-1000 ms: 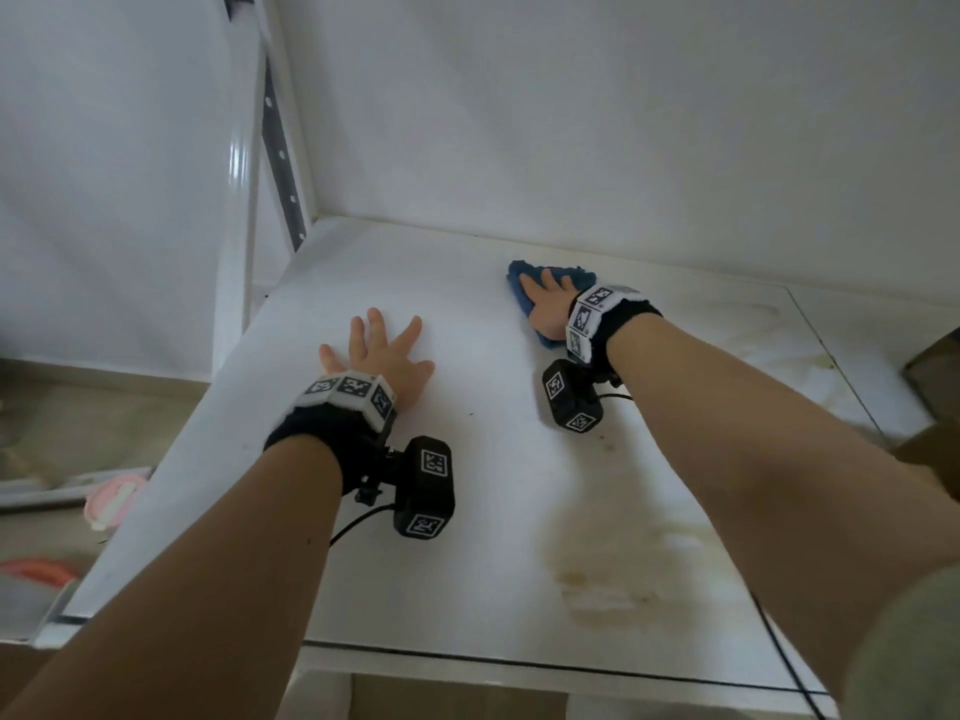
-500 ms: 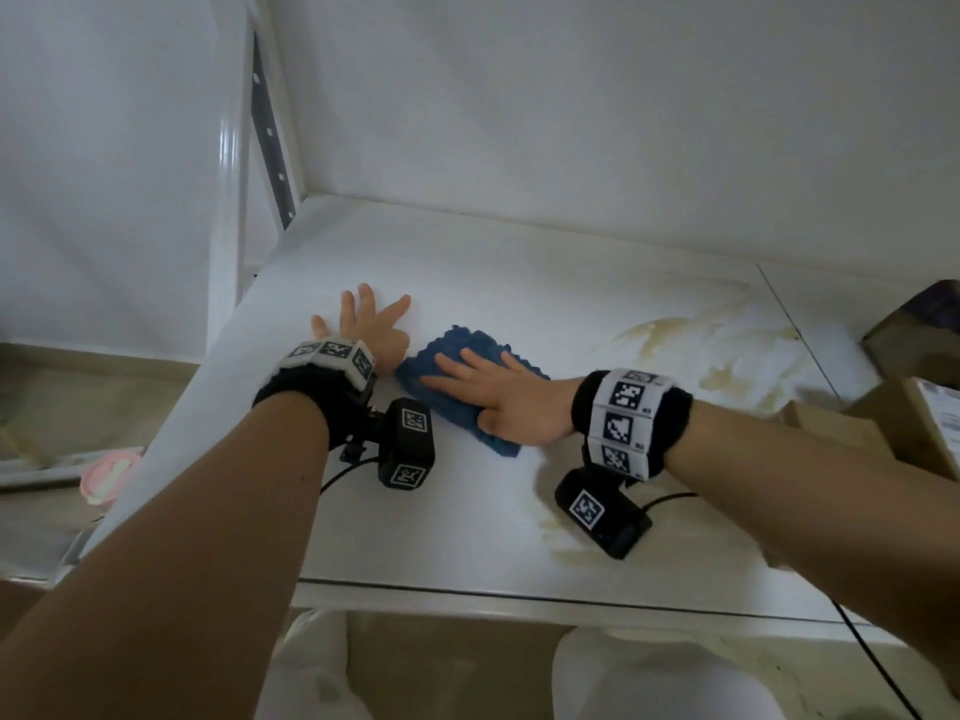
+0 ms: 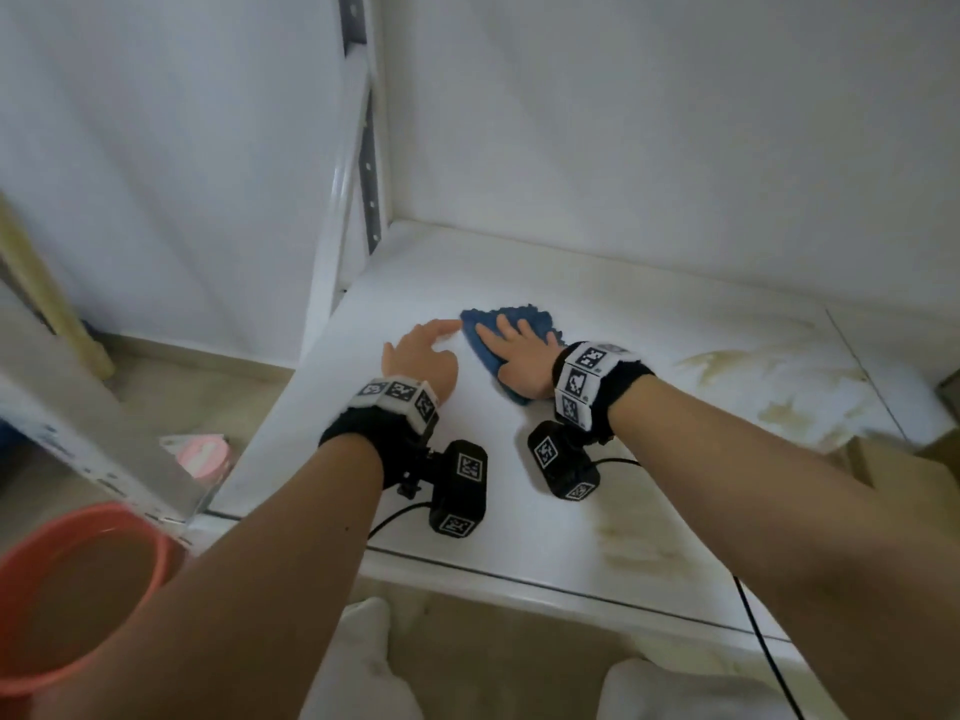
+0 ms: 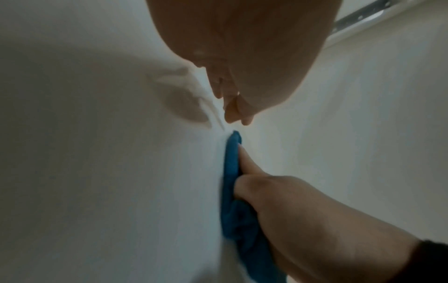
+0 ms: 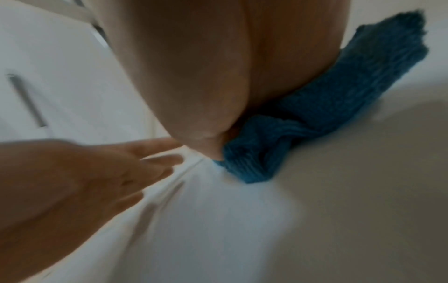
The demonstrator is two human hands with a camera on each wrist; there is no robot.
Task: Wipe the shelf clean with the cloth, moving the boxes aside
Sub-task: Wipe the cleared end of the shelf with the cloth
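cloth lies bunched on the left half of the shelf, pinned flat under the right hand. that hand's fingers are stretched out over the blue fabric, not curled round it, and my guess is that the flat palm is there to spread the pressure so the whole pad rubs the board rather than one edge. the left wrist view shows the thumb side pressing the fold down against the surface.

left hand sits just beside the cloth, palm down on bare shelf, fingers loose and straight and holding nothing. one fingertip points toward the cloth's near corner without clearly touching it. it looks like a brace, taking weight while the other arm scrubs.

stains, yellowish and patchy, lie well apart to the right of the cloth, with a fainter smear toward the front edge, so most of the dirty part seems not yet reached. boxes sit at the far right, only their brown corners showing, which i take as already pushed aside to free the board.

a bucket stands down on the floor at the left.
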